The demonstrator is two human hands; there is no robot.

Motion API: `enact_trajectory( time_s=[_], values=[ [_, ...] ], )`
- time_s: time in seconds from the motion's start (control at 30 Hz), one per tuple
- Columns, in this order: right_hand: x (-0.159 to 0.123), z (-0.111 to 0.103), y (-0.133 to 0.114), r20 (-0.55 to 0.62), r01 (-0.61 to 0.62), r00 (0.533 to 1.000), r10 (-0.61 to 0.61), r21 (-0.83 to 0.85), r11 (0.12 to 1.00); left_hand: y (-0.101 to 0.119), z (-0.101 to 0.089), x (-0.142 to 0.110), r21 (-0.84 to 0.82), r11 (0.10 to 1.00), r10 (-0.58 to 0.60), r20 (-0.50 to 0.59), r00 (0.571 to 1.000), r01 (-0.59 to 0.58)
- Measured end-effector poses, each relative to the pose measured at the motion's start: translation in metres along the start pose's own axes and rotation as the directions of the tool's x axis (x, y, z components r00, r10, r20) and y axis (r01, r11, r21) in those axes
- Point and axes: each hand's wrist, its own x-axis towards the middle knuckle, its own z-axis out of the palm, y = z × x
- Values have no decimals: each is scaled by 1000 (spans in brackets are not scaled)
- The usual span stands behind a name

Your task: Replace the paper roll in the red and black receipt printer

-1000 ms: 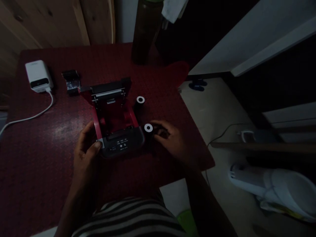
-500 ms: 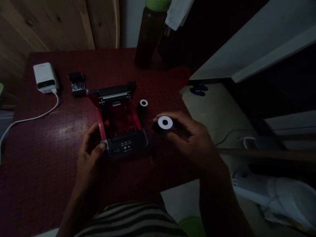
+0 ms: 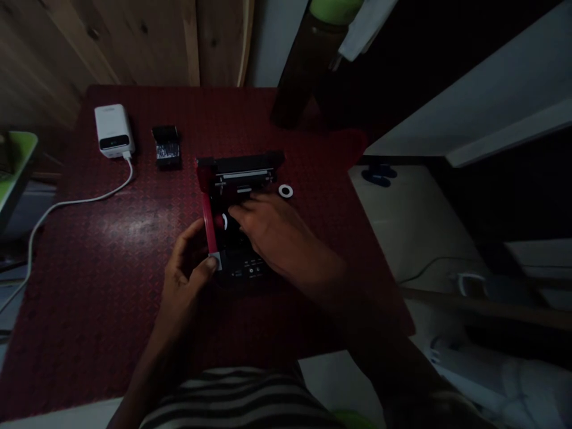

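A red-and-black printer [image 3: 252, 271], which looks like a small label printer, stands on the table with its lid tilted up at the back. My left hand [image 3: 185, 271] grips its left front corner, thumb on top and fingers along the side. My right hand [image 3: 272, 229] is down inside the compartment, fingers closed around a dark roll. Only the curved white end of that roll [image 3: 224, 222] shows, by the red holder on the left; the rest is hidden. A second roll [image 3: 286, 191] with a white ring end stands just right of the printer.
On the dark red patterned table [image 3: 111, 286] lie a white power bank [image 3: 113, 128] with a white cable [image 3: 89, 199] and a small black open-lidded object [image 3: 167, 149]. A tall dark bottle [image 3: 304, 65] with a green lid stands at the back.
My right hand has carried the roll left from beside the printer into its open compartment. My left hand keeps its hold on the printer. The view has shifted slightly.
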Motion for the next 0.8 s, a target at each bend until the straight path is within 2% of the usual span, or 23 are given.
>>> enact_trajectory(
  time_s=[0.1,0.17,0.3,0.43,0.53,0.63,0.8],
  values=[
    [11,-1,1,122,-64,991,61,14,998,0,-1,0,-9,1000,2,10,1000,-2],
    [15,2,3,148,-71,987,68,16,997,-2,-1,-1,-14,1000,-5,15,1000,5],
    [16,12,8,122,-47,992,42,42,998,-4,-2,-2,-34,999,-18,18,1000,19],
    [6,12,16,33,-19,999,13,188,982,-4,-2,-2,-30,999,-13,13,1000,13],
    [-7,2,23,-32,116,993,-112,322,939,-4,-2,-2,-19,1000,-4,10,1000,4],
    [-17,-7,29,-29,215,975,-221,389,896,-5,-2,-1,-11,1000,1,9,1000,-1],
    [-17,-5,28,-36,184,982,-185,381,906,-3,-2,-1,1,1000,-19,-3,1000,19]
  ],
)
